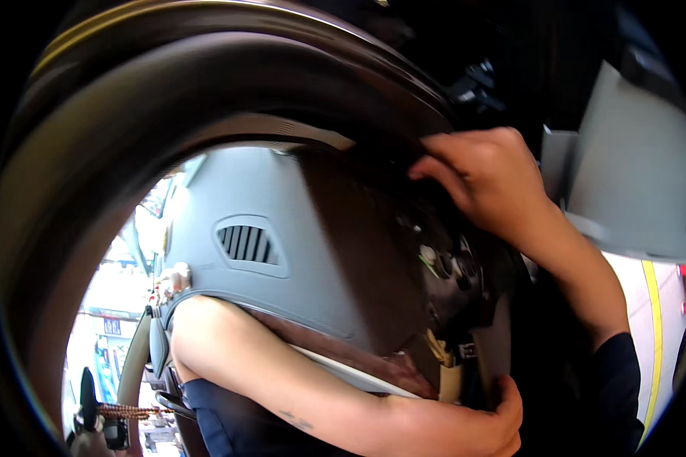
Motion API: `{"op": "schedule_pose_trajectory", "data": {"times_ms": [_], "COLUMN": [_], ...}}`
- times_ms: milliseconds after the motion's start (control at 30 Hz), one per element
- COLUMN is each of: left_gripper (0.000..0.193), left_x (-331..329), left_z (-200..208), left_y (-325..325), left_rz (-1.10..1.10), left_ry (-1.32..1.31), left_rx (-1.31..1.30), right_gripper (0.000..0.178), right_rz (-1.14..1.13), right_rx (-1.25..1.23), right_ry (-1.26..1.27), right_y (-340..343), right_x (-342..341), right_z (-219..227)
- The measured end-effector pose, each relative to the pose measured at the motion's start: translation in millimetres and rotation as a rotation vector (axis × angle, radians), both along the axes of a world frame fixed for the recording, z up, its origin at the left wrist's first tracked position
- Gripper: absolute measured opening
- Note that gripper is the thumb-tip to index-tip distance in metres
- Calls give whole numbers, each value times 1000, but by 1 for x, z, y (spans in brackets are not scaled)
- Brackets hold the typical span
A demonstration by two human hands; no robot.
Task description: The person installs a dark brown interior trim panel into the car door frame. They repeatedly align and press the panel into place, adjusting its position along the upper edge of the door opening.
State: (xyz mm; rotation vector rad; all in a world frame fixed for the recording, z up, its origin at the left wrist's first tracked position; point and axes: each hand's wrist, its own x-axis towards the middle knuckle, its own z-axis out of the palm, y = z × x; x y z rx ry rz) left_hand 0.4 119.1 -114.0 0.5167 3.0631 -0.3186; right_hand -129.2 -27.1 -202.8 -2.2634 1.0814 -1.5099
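My right hand point(489, 174) is raised at the edge of the dark space behind the dashboard. Its fingers are curled, with thumb and forefinger pointing left into shadow; what lies between them is too dark to make out. Below it, an opening in the dashboard shows several connectors and round fittings point(446, 265). My left forearm lies across the grey dashboard top point(282, 198), beside its slatted air vent point(248, 244). At the lower right my left hand point(503, 423) is closed near the lower end of a grey-brown trim piece point(493, 343); its grip is partly hidden.
A thick dark curved rim point(168, 99), perhaps the steering wheel, sweeps across the top and left. Tan and yellowish parts point(446, 365) sit in the opening's lower end. A grey panel point(633, 175) stands at right, above a floor with a yellow line point(652, 335). Beads point(133, 412) hang lower left.
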Motion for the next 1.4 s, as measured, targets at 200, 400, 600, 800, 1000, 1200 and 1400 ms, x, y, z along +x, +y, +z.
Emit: {"op": "schedule_pose_trajectory", "data": {"times_ms": [200,400,600,800,1000,1200,1400], "left_gripper": [29,28,30,30,28,27,26], "left_x": [6,7,1,-3,5,8,15], "left_z": [10,11,11,10,11,10,-2], "left_y": [-9,-12,-8,-3,-11,-16,-15], "left_rz": [-59,-64,-47,-19,-59,-83,-87], "left_ry": [7,57,-5,3,72,137,175], "left_rx": [83,79,114,143,107,103,90], "right_gripper": [35,26,20,11,13,29,34], "right_rz": [-24,-52,-60,-172,-169,-262,-15], "right_rx": [-150,-160,-142,-109,-108,-193,-172], "right_ry": [-67,69,134,75,243,111,133], "right_y": [-6,-1,5,3,3,2,-20], "right_x": [13,15,11,24,10,26,1], "right_z": [10,20,24,35,65,76,75]}}
